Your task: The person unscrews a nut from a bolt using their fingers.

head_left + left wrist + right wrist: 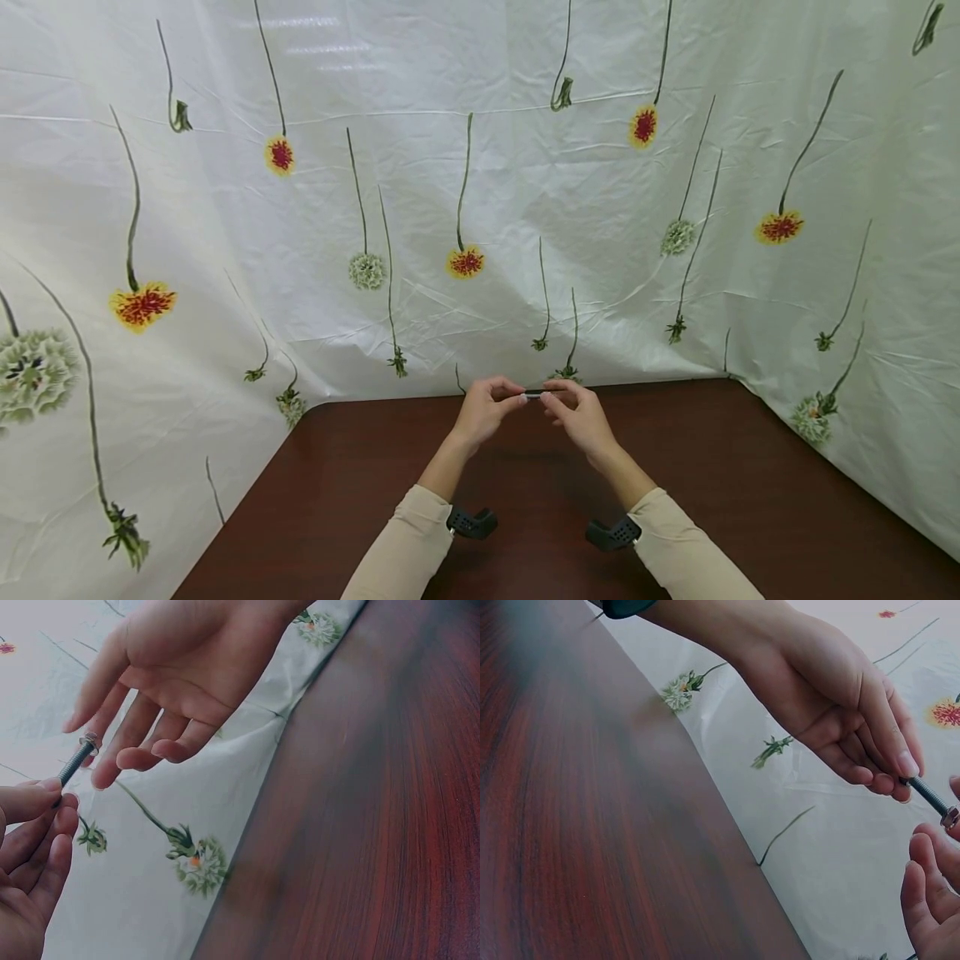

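Note:
A dark threaded bolt (75, 763) is held up between the two hands, above the far part of the table. My left hand (482, 412) pinches one end of it between thumb and fingertips, which hide that end. Around the bolt's other end sits a shiny metal nut (950, 817). The thumb and index finger of my right hand (585, 421) are at this nut, one on each side, while its other fingers are spread and loosely bent. In the head view the bolt lies nearly level, and the fingertips cover much of it.
Below the hands spreads a dark red-brown wooden table (360, 483) with rounded far corners. A white flower-printed cloth (510, 183) hangs behind it and along both sides. Each wrist wears a black band (472, 523), next to a beige sleeve (408, 542).

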A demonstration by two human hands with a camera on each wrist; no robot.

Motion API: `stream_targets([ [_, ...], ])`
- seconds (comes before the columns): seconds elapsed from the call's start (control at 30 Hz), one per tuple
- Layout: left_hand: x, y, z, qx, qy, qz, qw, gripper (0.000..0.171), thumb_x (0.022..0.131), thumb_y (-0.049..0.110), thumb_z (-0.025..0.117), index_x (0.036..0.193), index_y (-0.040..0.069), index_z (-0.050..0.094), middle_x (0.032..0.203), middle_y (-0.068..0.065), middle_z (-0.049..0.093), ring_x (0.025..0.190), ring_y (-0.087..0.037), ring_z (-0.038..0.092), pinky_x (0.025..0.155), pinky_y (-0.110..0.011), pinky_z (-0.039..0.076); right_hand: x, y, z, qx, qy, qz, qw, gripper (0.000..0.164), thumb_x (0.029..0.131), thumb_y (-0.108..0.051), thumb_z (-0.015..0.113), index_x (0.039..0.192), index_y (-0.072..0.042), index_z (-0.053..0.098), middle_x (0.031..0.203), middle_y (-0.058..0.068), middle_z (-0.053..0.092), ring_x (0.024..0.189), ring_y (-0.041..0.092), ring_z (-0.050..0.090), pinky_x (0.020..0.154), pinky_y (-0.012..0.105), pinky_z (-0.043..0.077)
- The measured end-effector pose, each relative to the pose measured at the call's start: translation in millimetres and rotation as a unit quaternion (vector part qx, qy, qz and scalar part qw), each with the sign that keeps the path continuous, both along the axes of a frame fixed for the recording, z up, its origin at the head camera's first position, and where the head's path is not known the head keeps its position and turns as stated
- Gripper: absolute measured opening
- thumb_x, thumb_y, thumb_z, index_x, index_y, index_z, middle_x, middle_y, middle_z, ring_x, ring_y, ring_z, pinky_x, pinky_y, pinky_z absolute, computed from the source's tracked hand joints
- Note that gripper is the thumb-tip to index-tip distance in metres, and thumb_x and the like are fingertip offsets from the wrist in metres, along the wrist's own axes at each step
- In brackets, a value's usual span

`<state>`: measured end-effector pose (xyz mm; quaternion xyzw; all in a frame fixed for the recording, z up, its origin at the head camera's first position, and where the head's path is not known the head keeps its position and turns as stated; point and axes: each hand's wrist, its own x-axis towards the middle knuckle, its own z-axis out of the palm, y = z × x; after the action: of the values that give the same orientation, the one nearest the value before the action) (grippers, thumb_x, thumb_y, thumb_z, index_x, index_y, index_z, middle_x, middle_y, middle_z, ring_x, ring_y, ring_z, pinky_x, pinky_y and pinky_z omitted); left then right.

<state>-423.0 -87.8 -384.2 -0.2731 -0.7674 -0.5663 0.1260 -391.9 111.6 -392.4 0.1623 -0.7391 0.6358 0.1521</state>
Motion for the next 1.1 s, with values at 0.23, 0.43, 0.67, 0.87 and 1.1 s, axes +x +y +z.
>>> stream_targets([
  [0.23, 0.8, -0.2, 0.1, -0.002, -0.003, -0.002, 1.0000, 0.013, 0.094, 0.006, 0.077, 0.105, -0.001, 0.077, 0.097, -0.006, 0.077, 0.093, -0.020, 0.068, 0.081, -0.038, 0.052, -1.0, 0.4, -1.1, 0.007, -0.002, 0.015, 1.000, 0.024, 0.103, -0.001, 0.063, 0.122, 0.013, 0.066, 0.102, 0.024, 0.073, 0.080, 0.016, 0.068, 0.081, 0.053, 0.056],
  [0.43, 1.6, 0.1, -0.2, 0.000, -0.005, -0.005, 1.0000, 0.014, 0.094, 0.006, 0.077, 0.105, -0.003, 0.077, 0.098, -0.006, 0.077, 0.093, -0.019, 0.067, 0.079, -0.036, 0.051, 1.9, 1.3, -0.6, -0.002, -0.004, 0.019, 1.000, 0.035, 0.101, -0.006, 0.067, 0.134, 0.003, 0.063, 0.111, 0.019, 0.073, 0.085, 0.022, 0.071, 0.080, 0.052, 0.057],
  [0.67, 2.6, 1.1, 1.5, 0.005, -0.003, -0.006, 1.0000, 0.011, 0.094, 0.006, 0.077, 0.103, 0.000, 0.078, 0.097, -0.007, 0.077, 0.091, -0.019, 0.067, 0.078, -0.035, 0.051, 0.8, 0.7, -2.2, -0.008, 0.007, 0.009, 1.000, 0.026, 0.105, -0.010, 0.063, 0.122, 0.008, 0.069, 0.102, 0.014, 0.075, 0.084, 0.024, 0.070, 0.073, 0.035, 0.057],
  [0.87, 1.5, 0.6, 1.2, 0.008, -0.001, -0.005, 1.0000, 0.011, 0.093, 0.005, 0.077, 0.102, -0.001, 0.078, 0.097, -0.008, 0.077, 0.091, -0.019, 0.068, 0.078, -0.035, 0.052, -1.6, 1.1, -2.2, -0.006, 0.014, 0.016, 1.000, 0.025, 0.101, -0.005, 0.067, 0.124, 0.005, 0.070, 0.107, 0.016, 0.073, 0.091, 0.037, 0.071, 0.075, 0.039, 0.058],
  [1.1, 0.4, 0.1, 0.7, 0.005, -0.006, -0.005, 1.0000, 0.015, 0.094, 0.005, 0.077, 0.106, -0.005, 0.076, 0.097, -0.006, 0.077, 0.091, -0.017, 0.068, 0.079, -0.035, 0.052, 6.7, 0.0, 6.3, -0.011, -0.005, 0.008, 1.000, 0.026, 0.105, -0.006, 0.062, 0.122, 0.012, 0.066, 0.103, 0.020, 0.074, 0.080, 0.018, 0.071, 0.072, 0.031, 0.057],
])
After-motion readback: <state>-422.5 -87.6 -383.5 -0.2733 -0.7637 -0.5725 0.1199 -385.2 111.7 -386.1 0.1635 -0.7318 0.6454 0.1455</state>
